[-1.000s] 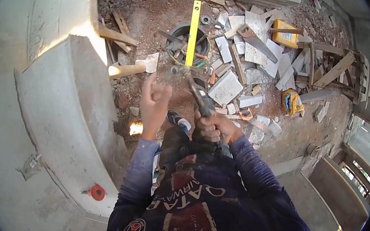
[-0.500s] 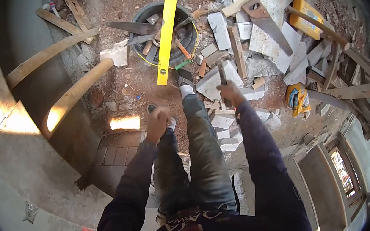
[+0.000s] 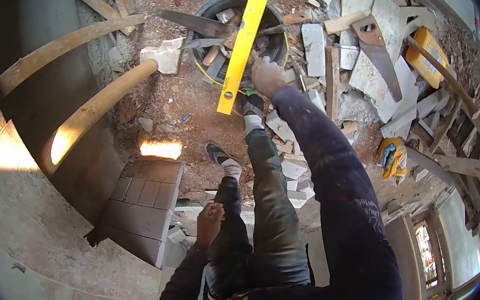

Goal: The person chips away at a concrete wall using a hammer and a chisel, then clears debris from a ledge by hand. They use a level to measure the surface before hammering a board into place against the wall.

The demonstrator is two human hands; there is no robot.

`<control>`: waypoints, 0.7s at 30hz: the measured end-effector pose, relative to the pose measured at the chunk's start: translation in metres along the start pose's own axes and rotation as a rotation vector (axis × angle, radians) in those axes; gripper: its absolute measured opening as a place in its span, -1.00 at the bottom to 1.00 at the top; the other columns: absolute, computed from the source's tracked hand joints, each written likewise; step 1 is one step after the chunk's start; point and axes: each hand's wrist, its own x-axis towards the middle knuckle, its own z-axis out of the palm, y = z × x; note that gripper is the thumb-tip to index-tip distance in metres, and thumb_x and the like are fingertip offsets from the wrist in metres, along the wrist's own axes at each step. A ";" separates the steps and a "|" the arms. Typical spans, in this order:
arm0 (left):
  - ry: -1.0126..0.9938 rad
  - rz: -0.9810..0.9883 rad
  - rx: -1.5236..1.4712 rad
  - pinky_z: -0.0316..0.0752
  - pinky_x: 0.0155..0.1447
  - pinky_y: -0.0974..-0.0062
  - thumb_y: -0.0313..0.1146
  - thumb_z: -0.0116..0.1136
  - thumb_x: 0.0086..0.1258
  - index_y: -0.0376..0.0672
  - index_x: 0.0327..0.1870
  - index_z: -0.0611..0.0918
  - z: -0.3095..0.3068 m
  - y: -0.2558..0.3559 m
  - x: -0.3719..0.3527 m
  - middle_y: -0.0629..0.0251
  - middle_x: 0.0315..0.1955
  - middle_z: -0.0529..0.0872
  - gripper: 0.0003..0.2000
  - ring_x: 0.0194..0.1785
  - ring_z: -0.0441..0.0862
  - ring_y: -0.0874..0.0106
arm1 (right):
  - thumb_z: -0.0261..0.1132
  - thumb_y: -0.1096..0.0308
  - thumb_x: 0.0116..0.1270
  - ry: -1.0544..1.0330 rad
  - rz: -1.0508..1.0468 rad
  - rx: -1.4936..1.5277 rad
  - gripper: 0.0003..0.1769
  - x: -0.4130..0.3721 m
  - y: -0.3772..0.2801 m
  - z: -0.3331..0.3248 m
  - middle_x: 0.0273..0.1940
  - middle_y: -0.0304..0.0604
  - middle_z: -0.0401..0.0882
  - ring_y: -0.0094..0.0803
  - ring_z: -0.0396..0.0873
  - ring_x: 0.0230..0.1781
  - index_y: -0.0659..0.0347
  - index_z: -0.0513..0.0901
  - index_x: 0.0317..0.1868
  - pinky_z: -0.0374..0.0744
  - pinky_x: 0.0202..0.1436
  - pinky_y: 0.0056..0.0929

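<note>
My right hand (image 3: 270, 77) is at the right rim of a black tub (image 3: 210, 5), its fingers curled; what they hold is hidden. A yellow spirit level (image 3: 244, 42) lies across the tub, just left of that hand. Inside the tub are several tools, and a saw (image 3: 192, 22) sticks out over its left side. My left hand (image 3: 210, 224) is closed low over my leg, and anything inside it is too small to make out.
Broken slabs (image 3: 315, 48), a handsaw (image 3: 380, 56) and a plank (image 3: 331, 83) lie at the right, with a yellow jerrycan (image 3: 428, 56) and a yellow bag (image 3: 393, 158) beyond. Curved wooden poles (image 3: 104, 106) stand at the left above stacked blocks (image 3: 139, 215).
My right hand has moved up and left to the tub; the dark tool it held no longer shows clearly in it. My left hand has drawn back toward my body. The view has shifted.
</note>
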 end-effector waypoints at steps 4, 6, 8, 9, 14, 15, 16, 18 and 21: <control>-0.007 0.007 -0.240 0.55 -0.22 0.57 -0.32 0.14 0.50 -0.24 0.03 0.61 0.015 0.034 -0.023 0.27 -0.25 0.73 -0.78 -0.28 0.70 0.52 | 0.22 0.37 0.29 -0.434 -0.180 -0.290 -0.47 0.042 0.001 0.005 0.07 0.22 0.61 0.07 0.66 -0.02 0.39 0.47 0.26 0.65 0.02 -0.03; 0.003 0.049 -0.331 0.56 -0.17 0.56 -0.31 0.13 0.52 -0.24 0.04 0.61 0.018 0.039 -0.032 0.27 -0.25 0.73 -0.78 -0.25 0.70 0.52 | 0.23 0.43 0.22 -0.468 -0.246 -0.211 -0.54 0.047 0.006 -0.005 0.04 0.27 0.65 0.03 0.69 0.03 0.43 0.57 0.14 0.66 0.03 -0.02; 0.022 0.069 -0.367 0.56 -0.17 0.56 -0.31 0.14 0.52 -0.24 0.04 0.61 0.019 0.037 -0.040 0.27 -0.25 0.73 -0.78 -0.25 0.70 0.52 | 0.22 0.42 0.24 -0.329 -0.039 -0.052 -0.63 0.020 0.013 -0.027 -0.02 0.27 0.67 0.10 0.69 -0.02 0.44 0.60 0.03 0.66 0.01 -0.01; 0.038 0.089 -0.380 0.55 -0.18 0.57 -0.31 0.14 0.52 -0.24 0.04 0.61 0.018 0.036 -0.045 0.27 -0.24 0.73 -0.77 -0.24 0.70 0.52 | 0.21 0.41 0.25 -0.263 -0.023 -0.098 -0.65 0.001 0.023 -0.030 -0.07 0.27 0.67 0.14 0.68 -0.04 0.43 0.58 0.01 0.65 0.00 0.01; 0.048 0.150 -0.410 0.58 -0.18 0.55 -0.30 0.14 0.52 -0.28 0.07 0.59 0.026 0.000 -0.051 0.24 -0.26 0.73 -0.74 -0.26 0.71 0.49 | 0.13 0.44 0.32 -0.022 0.180 0.150 -0.74 -0.091 0.039 -0.075 -0.22 0.42 0.62 0.37 0.62 -0.18 0.31 0.33 -0.03 0.54 -0.12 0.22; 0.069 0.172 -0.361 0.58 -0.20 0.54 -0.31 0.14 0.51 -0.28 0.05 0.61 0.028 -0.006 -0.050 0.25 -0.28 0.73 -0.75 -0.27 0.71 0.49 | 0.08 0.37 0.40 0.116 0.077 0.155 -0.75 -0.107 0.041 -0.074 -0.31 0.40 0.62 0.42 0.58 -0.23 0.30 0.33 0.00 0.49 -0.15 0.28; 0.090 0.192 -0.307 0.58 -0.21 0.54 -0.31 0.14 0.50 -0.28 0.03 0.62 0.029 -0.012 -0.052 0.26 -0.30 0.73 -0.76 -0.29 0.71 0.49 | 0.07 0.36 0.41 0.163 0.080 0.109 -0.74 -0.121 0.041 -0.071 -0.28 0.39 0.62 0.41 0.58 -0.23 0.29 0.33 0.03 0.50 -0.16 0.26; 0.099 0.249 -0.287 0.60 -0.18 0.51 -0.32 0.15 0.48 -0.30 0.01 0.62 0.030 -0.023 -0.052 0.18 -0.28 0.74 -0.76 -0.28 0.73 0.45 | 0.07 0.36 0.42 0.232 0.069 0.059 -0.73 -0.137 0.033 -0.074 -0.25 0.39 0.62 0.40 0.59 -0.23 0.28 0.34 0.05 0.50 -0.17 0.25; 0.134 0.316 -0.236 0.61 -0.12 0.44 -0.33 0.18 0.46 -0.33 -0.02 0.64 0.028 -0.029 -0.054 0.07 -0.25 0.76 -0.76 -0.25 0.75 0.37 | 0.08 0.42 0.40 0.342 0.102 0.045 -0.71 -0.143 0.012 -0.080 -0.24 0.34 0.64 0.33 0.63 -0.24 0.22 0.35 0.10 0.52 -0.19 0.23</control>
